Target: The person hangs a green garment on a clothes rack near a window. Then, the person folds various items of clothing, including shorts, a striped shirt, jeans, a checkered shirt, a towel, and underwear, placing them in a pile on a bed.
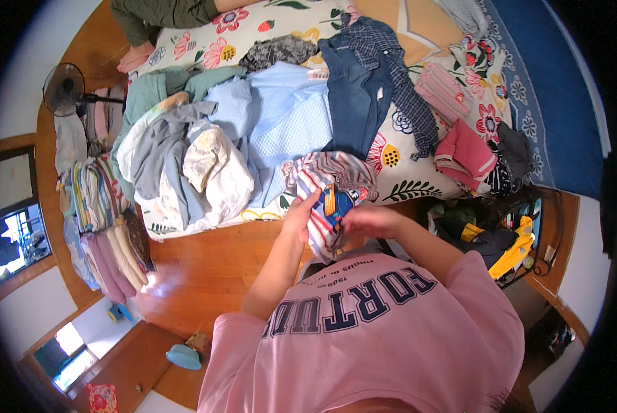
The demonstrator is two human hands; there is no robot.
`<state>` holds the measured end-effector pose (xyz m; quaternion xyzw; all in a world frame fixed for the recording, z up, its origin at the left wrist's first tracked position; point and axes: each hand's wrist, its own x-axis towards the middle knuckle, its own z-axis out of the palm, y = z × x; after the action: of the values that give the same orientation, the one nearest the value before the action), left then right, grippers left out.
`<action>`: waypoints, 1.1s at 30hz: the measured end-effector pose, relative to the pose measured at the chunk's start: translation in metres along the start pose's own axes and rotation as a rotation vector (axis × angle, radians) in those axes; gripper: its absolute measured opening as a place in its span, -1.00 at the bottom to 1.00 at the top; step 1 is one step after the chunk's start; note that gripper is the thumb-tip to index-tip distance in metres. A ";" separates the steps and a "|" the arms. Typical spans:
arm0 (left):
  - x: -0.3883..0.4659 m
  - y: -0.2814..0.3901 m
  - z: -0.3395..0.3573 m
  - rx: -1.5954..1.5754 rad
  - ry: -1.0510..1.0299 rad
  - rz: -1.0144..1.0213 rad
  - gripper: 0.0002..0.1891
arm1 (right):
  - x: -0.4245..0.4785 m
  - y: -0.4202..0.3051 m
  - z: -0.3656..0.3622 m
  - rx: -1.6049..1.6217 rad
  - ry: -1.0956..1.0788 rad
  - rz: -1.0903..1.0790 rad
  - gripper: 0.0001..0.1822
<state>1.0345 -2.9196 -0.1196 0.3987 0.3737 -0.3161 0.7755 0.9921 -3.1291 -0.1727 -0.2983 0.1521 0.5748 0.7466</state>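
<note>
A striped garment in white, red and blue, with a colourful printed patch, is bunched up in front of my chest at the bed's near edge. My left hand grips its left side, the thumb lying on top of the cloth. Blurred by motion, my right hand is at the garment's right edge; whether its fingers hold the fabric is unclear. Just beyond lie a light blue quilted cloth and dark blue jeans. A loose heap with a grey garment and a white one spreads to the left.
Folded pink clothes and a dark grey piece lie on the bed's right side. Another person's leg rests at the far left. A fan stands beside stacked folded cloths. A black-and-yellow item sits right.
</note>
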 end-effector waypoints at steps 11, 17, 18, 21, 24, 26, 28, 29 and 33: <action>-0.079 0.046 0.006 0.678 -0.393 0.585 -0.61 | -0.035 -0.151 0.030 0.519 0.115 -0.868 -0.64; -0.072 0.045 -0.002 0.434 -0.139 0.741 -0.66 | -0.091 -0.193 0.116 0.274 -0.012 -1.059 -0.62; -0.052 0.046 -0.024 0.526 -0.153 0.645 -0.59 | -0.095 -0.194 0.124 0.246 -0.042 -1.006 -0.64; -0.032 0.052 -0.050 0.732 -0.001 1.002 -0.49 | -0.103 -0.191 0.141 0.013 -0.001 -0.930 -0.63; -0.076 0.105 0.006 0.871 0.002 1.307 -0.18 | -0.107 -0.172 0.162 -0.355 0.167 -0.963 -0.59; -0.110 0.134 0.055 0.841 -0.047 1.510 -0.02 | -0.115 -0.163 0.186 -0.611 0.121 -0.905 -0.66; -0.119 0.153 0.083 0.765 -0.346 1.288 -0.27 | -0.122 -0.160 0.195 -0.941 0.103 -0.915 -0.69; -0.115 0.161 0.089 0.714 -0.561 0.986 -0.41 | -0.126 -0.158 0.197 -1.003 0.159 -0.990 -0.70; -0.134 0.163 0.105 0.524 -0.422 0.981 -0.87 | -0.149 -0.157 0.197 -0.908 0.379 -1.083 -0.82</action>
<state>1.1275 -2.9052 0.0964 0.6317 -0.1070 -0.0748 0.7642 1.0748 -3.1465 0.1074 -0.7063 -0.1434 0.0700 0.6897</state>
